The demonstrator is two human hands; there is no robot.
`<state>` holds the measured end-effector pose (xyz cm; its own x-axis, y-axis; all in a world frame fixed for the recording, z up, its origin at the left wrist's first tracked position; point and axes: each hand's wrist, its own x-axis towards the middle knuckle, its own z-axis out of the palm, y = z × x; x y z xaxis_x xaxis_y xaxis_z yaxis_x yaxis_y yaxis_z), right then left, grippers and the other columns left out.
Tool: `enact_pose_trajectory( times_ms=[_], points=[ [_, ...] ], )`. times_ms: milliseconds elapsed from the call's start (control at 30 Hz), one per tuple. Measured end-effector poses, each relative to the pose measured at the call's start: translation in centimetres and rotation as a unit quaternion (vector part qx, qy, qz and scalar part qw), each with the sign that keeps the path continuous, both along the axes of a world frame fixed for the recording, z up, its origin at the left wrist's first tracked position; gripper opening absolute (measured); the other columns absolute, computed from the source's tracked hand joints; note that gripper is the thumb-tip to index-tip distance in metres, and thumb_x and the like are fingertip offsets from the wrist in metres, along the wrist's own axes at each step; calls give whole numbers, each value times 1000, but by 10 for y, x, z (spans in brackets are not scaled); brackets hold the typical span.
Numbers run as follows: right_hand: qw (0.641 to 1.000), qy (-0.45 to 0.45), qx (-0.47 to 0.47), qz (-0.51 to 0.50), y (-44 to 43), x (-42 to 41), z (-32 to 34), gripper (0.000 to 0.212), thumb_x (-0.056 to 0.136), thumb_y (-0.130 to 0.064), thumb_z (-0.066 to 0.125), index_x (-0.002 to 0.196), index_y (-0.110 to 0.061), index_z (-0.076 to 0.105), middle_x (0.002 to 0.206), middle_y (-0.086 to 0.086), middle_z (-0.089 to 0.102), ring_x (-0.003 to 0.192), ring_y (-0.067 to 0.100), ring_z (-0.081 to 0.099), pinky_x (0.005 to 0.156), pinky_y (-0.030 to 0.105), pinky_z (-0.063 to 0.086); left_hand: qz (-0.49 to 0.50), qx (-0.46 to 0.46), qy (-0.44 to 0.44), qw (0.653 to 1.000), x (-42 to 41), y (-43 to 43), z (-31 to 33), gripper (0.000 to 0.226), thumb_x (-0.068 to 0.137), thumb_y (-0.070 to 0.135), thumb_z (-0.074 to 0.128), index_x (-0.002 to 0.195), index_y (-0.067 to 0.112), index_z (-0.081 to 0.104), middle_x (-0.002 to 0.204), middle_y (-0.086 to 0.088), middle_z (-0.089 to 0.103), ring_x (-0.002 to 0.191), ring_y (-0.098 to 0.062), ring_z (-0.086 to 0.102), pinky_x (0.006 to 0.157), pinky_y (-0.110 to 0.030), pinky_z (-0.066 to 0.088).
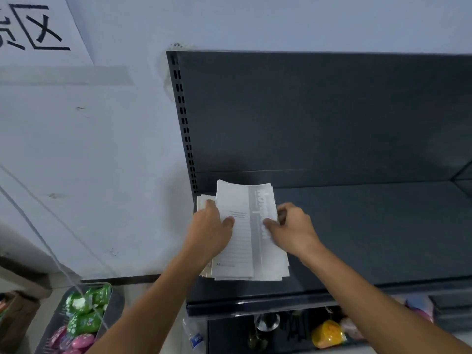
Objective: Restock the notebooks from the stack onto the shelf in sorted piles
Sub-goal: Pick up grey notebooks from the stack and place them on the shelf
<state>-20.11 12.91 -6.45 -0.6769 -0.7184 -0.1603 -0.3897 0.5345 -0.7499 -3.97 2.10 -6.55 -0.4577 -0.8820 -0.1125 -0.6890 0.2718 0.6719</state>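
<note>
Both hands are gripping one pile. The left hand [212, 227] is curling its fingers over the left edge of the stack of notebooks [246, 249] and laying its thumb on the top cover. The right hand [293, 229] is pinching the right edge, with its thumb on top and its fingers bending round the side.

A pale, smooth wall [102, 154] is filling the left of the view, and a white paper sheet [38, 26] with thick black strokes is hanging on it. A dark grey metal shelf [370, 233] is carrying the stack at its left end, beside the slotted upright [182, 111] and near the flat back panel [306, 111].

The notebooks are thin and rectangular, with white covers and a grey lettered band, and their edges are fanning slightly. Lower left, a basket [116, 305] is holding glossy green and pink spotted packs [84, 321]. Beneath the shelf, a rounded yellow thing [327, 333] is sitting.
</note>
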Motion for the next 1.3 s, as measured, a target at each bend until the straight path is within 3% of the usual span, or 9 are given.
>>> enact_pose_trajectory(
  times_ms=[133, 233, 300, 467, 567, 700, 900, 1100, 1300],
  points=[
    [999, 22, 34, -34, 31, -20, 13, 21, 93, -28, 67, 104, -11, 62, 94, 8, 71, 83, 19, 69, 77, 39, 60, -34, -70, -30, 997, -33, 23, 4, 38, 98, 39, 59, 122, 13, 42, 105, -1, 60, 74, -13, 46, 49, -21, 29],
    [995, 70, 49, -53, 54, -38, 19, 27, 94, -29, 66, 110, -8, 62, 97, 7, 70, 72, 9, 59, 60, 20, 49, -50, -99, -32, 993, -58, 36, 6, 38, 96, 41, 62, 110, 17, 36, 89, 5, 51, 63, -10, 42, 50, -24, 27],
    [993, 83, 46, -68, 69, -51, 22, 28, 94, -29, 66, 110, -7, 63, 97, 5, 70, 69, 7, 55, 57, 17, 42, -61, -117, -31, 991, -76, 46, 7, 40, 94, 42, 63, 105, 19, 32, 80, 8, 47, 60, -9, 41, 48, -24, 27],
    [990, 98, 48, -93, 116, -88, 25, 25, 95, -29, 62, 111, -10, 62, 92, 2, 69, 75, 13, 56, 56, 20, 40, -111, -127, -40, 985, -125, 85, 14, 42, 94, 42, 60, 115, 16, 35, 79, 6, 47, 71, -18, 55, 59, -33, 49],
    [988, 101, 41, -111, 152, -117, 24, 25, 95, -29, 61, 109, -9, 63, 90, 3, 68, 73, 13, 54, 58, 25, 41, -130, -146, -43, 980, -160, 115, 18, 36, 96, 40, 54, 116, 16, 35, 78, 9, 47, 62, -11, 50, 50, -28, 41],
    [984, 111, 40, -137, 212, -162, 21, 23, 94, -31, 59, 107, -12, 60, 91, 4, 66, 79, 22, 58, 65, 31, 43, -158, -153, -53, 974, -213, 171, 25, 27, 95, 36, 51, 102, 19, 33, 79, 6, 47, 63, -14, 46, 54, -32, 38],
    [977, 120, 42, -170, 307, -234, 11, 24, 95, -36, 58, 107, -15, 59, 89, 3, 66, 80, 25, 63, 61, 33, 47, -196, -152, -49, 968, -292, 260, 23, 26, 95, 35, 53, 103, 17, 36, 78, 6, 45, 62, -9, 42, 51, -31, 32],
    [969, 111, 45, -218, 378, -288, 7, 21, 93, -35, 58, 105, -18, 59, 81, -1, 66, 72, 20, 62, 59, 35, 49, -232, -139, -51, 961, -357, 325, 21, 30, 95, 38, 54, 107, 20, 34, 87, 7, 50, 70, -11, 54, 62, -37, 55],
    [960, 111, 41, -254, 425, -344, 6, 21, 90, -37, 58, 101, -18, 58, 78, -1, 64, 72, 21, 62, 64, 38, 55, -262, -137, -41, 955, -427, 365, 22, 32, 94, 37, 56, 107, 21, 32, 82, 8, 48, 68, -10, 51, 58, -34, 49]
  ],
)
